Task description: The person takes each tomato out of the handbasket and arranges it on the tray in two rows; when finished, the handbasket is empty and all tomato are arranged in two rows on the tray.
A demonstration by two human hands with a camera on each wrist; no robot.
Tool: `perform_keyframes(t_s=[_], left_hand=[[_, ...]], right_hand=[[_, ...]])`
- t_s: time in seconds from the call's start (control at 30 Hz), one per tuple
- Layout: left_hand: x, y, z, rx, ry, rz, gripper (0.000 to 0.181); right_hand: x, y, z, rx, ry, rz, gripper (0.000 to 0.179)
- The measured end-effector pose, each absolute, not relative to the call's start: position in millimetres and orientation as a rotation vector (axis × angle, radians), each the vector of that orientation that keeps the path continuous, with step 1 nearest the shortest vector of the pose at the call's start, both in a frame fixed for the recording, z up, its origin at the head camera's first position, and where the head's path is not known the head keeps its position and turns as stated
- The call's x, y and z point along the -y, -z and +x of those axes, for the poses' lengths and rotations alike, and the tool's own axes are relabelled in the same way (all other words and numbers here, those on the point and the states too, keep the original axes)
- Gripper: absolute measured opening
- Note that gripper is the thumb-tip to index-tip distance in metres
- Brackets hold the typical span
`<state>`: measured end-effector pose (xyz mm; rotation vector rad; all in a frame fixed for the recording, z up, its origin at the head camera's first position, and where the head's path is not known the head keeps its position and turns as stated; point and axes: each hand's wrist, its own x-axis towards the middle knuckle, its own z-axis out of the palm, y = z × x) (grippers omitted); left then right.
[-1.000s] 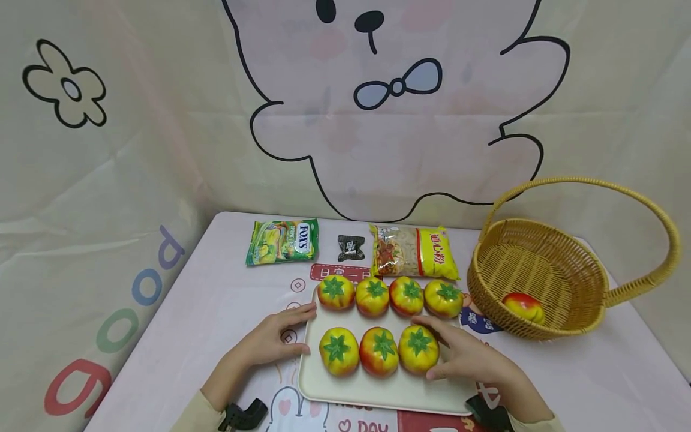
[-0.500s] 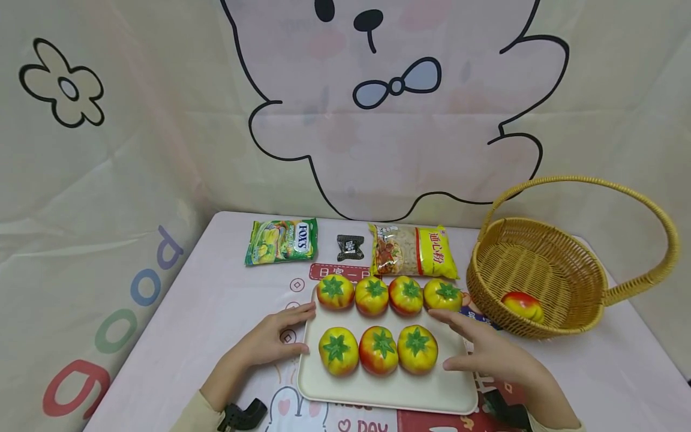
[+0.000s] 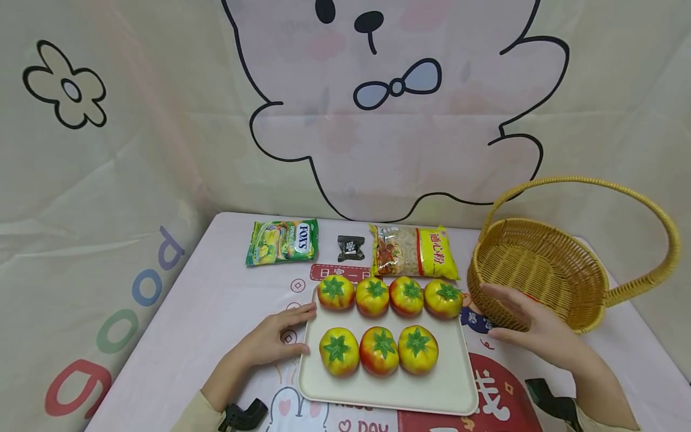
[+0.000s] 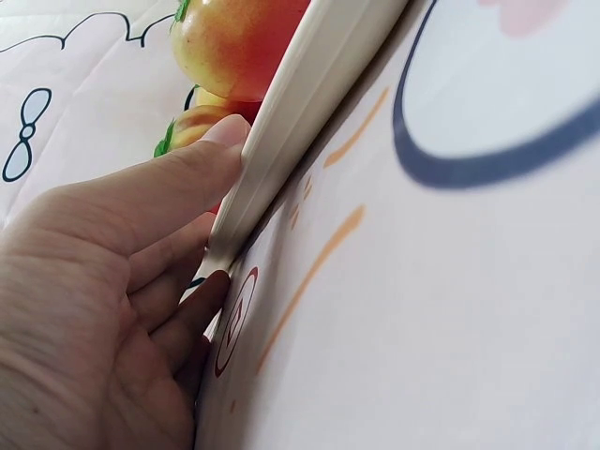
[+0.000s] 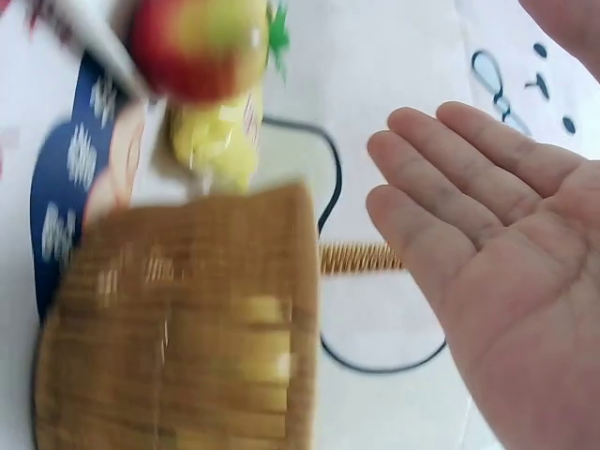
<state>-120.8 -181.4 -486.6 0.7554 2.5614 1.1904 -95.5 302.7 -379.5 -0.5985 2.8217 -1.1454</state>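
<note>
On the cream tray [image 3: 388, 393], several red-and-yellow tomato-like fruits [image 3: 379, 351] with green star-shaped tops lie in two rows. My left hand [image 3: 264, 339] rests at the tray's left side, thumb tip on the rim and fingers along the edge in the left wrist view. In front of the wicker basket [image 3: 545, 240] is my right hand [image 3: 545, 330], fingers extended and holding nothing. It overlaps the basket's near wall in the head view. Behind that hand the fruit inside the basket is almost wholly hidden. The right wrist view shows the bare palm [image 5: 534, 281] beside the blurred basket [image 5: 187, 319].
Behind the tray lie a green candy bag [image 3: 283, 242], a small black packet [image 3: 351, 247] and a yellow pasta bag [image 3: 414, 252]. The basket's tall handle [image 3: 669, 240] arches up at the right. A printed cloth wall [image 3: 216, 132] stands behind the table.
My right hand has moved right from beside the front-row fruit on the tray to the basket, now covering the fruit inside it. The left hand and tray have stayed put.
</note>
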Motion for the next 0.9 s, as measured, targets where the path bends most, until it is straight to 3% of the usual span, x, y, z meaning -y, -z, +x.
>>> perform_keyframes(t_s=[0.43,0.9], left_hand=[[182,485,-121,-2.532,-1.198,0.698,0.070],[182,487,-122,-2.538,-1.186,0.714,0.070]], right_hand=[[-358,383,-117,-2.927,1.001,-0.539,0.058],[-381,393,-130,-2.826,0.865,-0.600,0.045]])
